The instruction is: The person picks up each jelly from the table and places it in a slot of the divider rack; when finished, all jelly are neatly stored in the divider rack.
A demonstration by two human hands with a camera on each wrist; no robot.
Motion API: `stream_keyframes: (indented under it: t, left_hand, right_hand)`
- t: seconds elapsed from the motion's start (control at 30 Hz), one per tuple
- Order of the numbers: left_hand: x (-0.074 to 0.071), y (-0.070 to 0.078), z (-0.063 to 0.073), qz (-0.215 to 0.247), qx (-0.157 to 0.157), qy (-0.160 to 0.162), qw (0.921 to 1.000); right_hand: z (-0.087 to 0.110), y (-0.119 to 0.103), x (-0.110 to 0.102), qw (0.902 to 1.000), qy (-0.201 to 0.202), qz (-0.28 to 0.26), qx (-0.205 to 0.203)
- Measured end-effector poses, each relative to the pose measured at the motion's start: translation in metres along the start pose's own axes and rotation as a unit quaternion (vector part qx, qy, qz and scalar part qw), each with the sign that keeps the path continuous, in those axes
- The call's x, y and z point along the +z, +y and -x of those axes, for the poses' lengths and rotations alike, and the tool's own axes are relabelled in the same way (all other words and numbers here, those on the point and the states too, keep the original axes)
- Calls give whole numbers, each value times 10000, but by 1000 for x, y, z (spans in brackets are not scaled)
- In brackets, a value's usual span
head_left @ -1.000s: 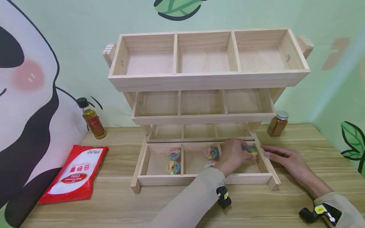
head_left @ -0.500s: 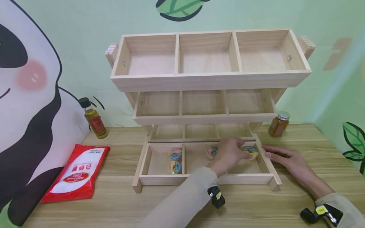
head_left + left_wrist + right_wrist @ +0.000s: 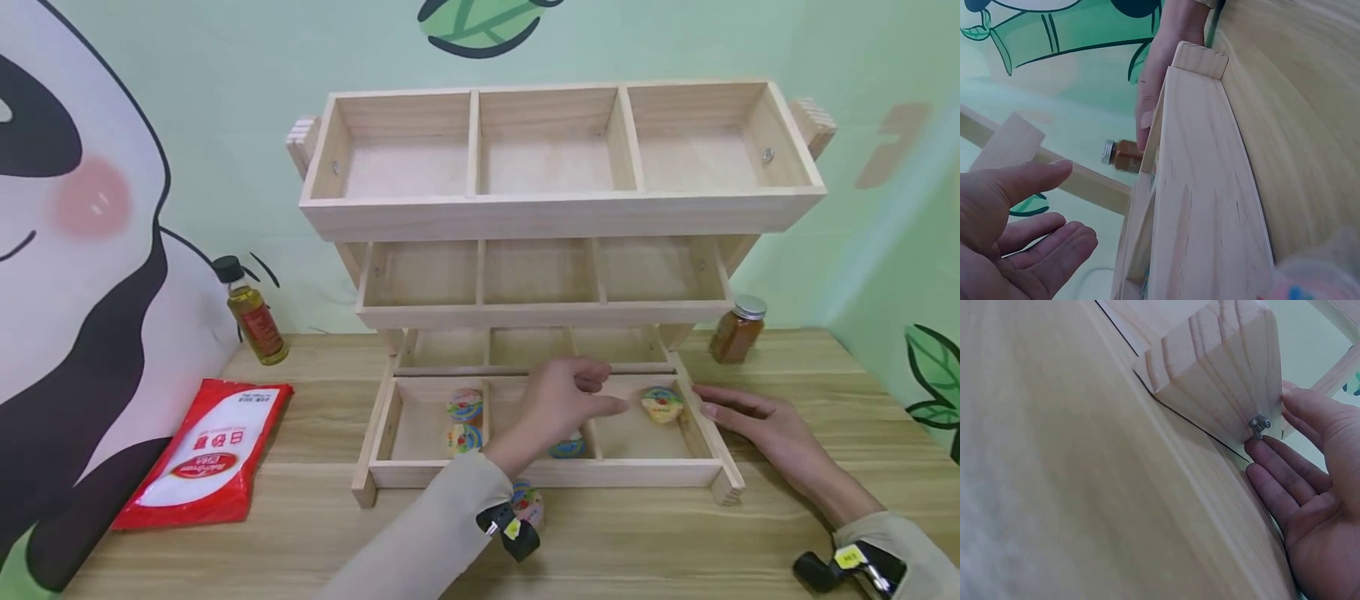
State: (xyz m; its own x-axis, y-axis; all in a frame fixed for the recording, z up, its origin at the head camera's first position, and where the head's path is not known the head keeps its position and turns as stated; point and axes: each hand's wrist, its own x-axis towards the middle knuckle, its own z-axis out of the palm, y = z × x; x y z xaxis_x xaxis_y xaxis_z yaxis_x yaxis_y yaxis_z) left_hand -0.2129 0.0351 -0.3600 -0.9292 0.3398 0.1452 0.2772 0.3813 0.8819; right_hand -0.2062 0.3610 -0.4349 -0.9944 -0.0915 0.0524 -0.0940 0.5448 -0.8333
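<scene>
My left hand (image 3: pixel 558 400) hovers above the middle compartment of the lowest wooden tray (image 3: pixel 652 472), fingers loosely bent and nothing held. In the left wrist view the palm of the left hand (image 3: pixel 1016 231) shows bare, thumb apart from the fingers. A jelly cup (image 3: pixel 662 404) with a printed lid lies in the right compartment. Another jelly cup (image 3: pixel 567 446) sits in the middle one, partly covered by the hand. Two jelly cups (image 3: pixel 465 404) are in the left compartment. My right hand (image 3: pixel 757 421) touches the rack's right side with extended fingers, near a metal bolt (image 3: pixel 1259 424).
Above rise more three-part wooden trays (image 3: pixel 555 212). One jelly cup (image 3: pixel 527 504) stands on the table before the rack, partly behind the left wrist camera. An oil bottle (image 3: pixel 257 321) and red-white bag (image 3: pixel 206 458) are at left; a spice jar (image 3: pixel 738 329) is behind right.
My left hand has let go of the jelly cup in the right compartment and moved left. The cup on the table has come into sight from behind the sleeve. The right hand stays put.
</scene>
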Motion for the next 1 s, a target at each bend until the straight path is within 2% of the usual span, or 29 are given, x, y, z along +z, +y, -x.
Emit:
stream_keyframes:
  t: [0.23,0.5,0.73,1.0]
  left_hand:
    - [-17,-8,19,138,201,-69,9997]
    - [-41,-26,42,394,407,-104,9983]
    - [-52,-43,59,608,813,-92,9948]
    - [-63,-54,81,937,763,-138,9926]
  right_hand:
    - [1,0,0,10000,13,28,35]
    - [0,-1,-1,9999,0,81,110]
    - [3,-1,-2,9998,-14,99,163]
    - [1,-2,-1,9998,-7,61,166]
